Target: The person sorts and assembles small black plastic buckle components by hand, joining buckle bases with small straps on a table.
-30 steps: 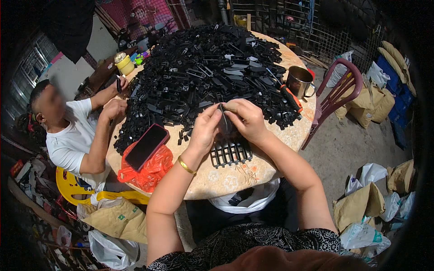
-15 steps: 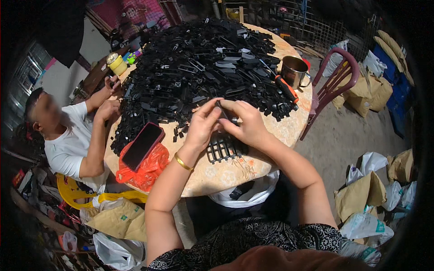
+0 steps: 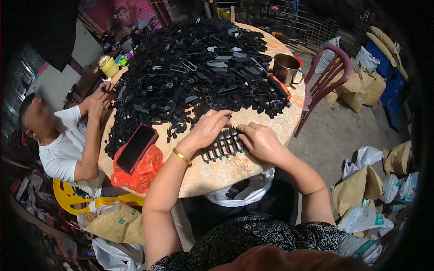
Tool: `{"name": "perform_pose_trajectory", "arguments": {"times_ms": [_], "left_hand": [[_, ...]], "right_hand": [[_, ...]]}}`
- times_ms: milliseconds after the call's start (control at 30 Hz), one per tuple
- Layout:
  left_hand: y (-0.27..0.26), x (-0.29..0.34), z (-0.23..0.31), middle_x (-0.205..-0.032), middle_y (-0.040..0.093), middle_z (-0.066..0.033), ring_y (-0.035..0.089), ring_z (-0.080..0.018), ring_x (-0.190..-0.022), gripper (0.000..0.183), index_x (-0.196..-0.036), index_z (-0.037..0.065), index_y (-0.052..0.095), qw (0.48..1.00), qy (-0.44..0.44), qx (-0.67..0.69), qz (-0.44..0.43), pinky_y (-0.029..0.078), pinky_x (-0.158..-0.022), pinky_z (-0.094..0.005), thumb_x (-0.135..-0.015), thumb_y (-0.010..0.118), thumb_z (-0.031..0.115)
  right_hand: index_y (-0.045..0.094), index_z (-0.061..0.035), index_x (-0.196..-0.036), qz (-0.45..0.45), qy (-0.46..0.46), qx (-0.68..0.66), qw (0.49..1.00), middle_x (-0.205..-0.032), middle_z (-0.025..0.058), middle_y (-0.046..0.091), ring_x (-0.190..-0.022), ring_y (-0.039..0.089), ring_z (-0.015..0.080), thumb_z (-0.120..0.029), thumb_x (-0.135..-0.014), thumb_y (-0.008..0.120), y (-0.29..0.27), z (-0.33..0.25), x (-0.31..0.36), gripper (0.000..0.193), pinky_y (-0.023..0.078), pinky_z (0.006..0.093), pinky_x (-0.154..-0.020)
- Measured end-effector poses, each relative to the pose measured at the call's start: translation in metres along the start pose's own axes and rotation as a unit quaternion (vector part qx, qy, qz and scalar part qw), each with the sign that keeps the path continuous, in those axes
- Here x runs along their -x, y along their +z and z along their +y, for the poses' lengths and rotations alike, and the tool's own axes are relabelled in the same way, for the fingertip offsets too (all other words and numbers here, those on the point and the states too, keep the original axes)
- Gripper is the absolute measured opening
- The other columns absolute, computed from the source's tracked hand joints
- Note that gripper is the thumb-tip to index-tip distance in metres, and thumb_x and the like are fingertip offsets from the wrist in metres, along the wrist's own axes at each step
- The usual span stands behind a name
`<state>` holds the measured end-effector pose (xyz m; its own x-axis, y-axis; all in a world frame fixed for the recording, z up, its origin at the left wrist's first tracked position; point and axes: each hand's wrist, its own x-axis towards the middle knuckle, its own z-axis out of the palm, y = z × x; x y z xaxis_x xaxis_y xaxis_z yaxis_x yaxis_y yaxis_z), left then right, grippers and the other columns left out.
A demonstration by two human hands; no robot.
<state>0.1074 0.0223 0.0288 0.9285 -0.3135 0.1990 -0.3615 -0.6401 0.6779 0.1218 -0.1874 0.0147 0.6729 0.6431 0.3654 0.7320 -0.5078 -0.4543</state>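
On the near part of the round table lies a row of slim black plastic pieces [image 3: 222, 145], set side by side like a comb. My right hand [image 3: 262, 142] pinches the row's right end, thumb and fingertips against the last piece. At the row's far left side rests my left hand [image 3: 209, 130], fingers stretched out and slightly apart, with no piece visible in it. Its palm side is hidden. Just beyond both hands spreads a big heap of loose black plastic parts [image 3: 181, 77].
A phone [image 3: 136, 148] lies on a red plastic bag [image 3: 151, 167] left of my forearm. A metal mug [image 3: 285, 68] and an orange-black screwdriver [image 3: 279, 86] sit at right. A co-worker [image 3: 68, 140] handles something small at left. A white bag [image 3: 242, 192] hangs below the table edge.
My hands, which were together holding a dark piece above the row, have come down and apart. The right one now grips the row's right end; more of the row shows.
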Motion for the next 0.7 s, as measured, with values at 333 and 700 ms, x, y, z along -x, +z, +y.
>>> {"name": "perform_pose_trajectory", "arguments": {"times_ms": [333,700], "left_hand": [[-0.003,0.000,-0.007,-0.108,0.058,-0.0078,0.044,-0.0271,-0.104,0.030,-0.104,0.009,0.064,0.986,0.038,-0.164,-0.023,0.033,-0.088,-0.0381,-0.089,0.042,0.023],[-0.008,-0.001,-0.015,-0.104,0.058,-0.0057,0.045,-0.0243,-0.102,0.026,-0.093,0.011,0.068,0.943,0.023,-0.327,0.061,0.033,-0.086,-0.0369,-0.086,0.050,0.028]], "right_hand": [[0.045,-0.0026,-0.119,0.097,0.173,0.183,0.963,-0.096,0.0227,0.052,-0.077,0.059,0.0381,-0.034,-0.077,0.065,-0.028,0.072,0.003,0.056,0.048,0.0432,-0.066],[0.053,-0.0029,-0.107,0.077,0.026,0.064,0.995,-0.085,0.0210,0.057,-0.077,0.059,0.0391,-0.017,-0.074,0.067,0.013,0.056,-0.078,0.039,0.048,0.0437,-0.068]]}}
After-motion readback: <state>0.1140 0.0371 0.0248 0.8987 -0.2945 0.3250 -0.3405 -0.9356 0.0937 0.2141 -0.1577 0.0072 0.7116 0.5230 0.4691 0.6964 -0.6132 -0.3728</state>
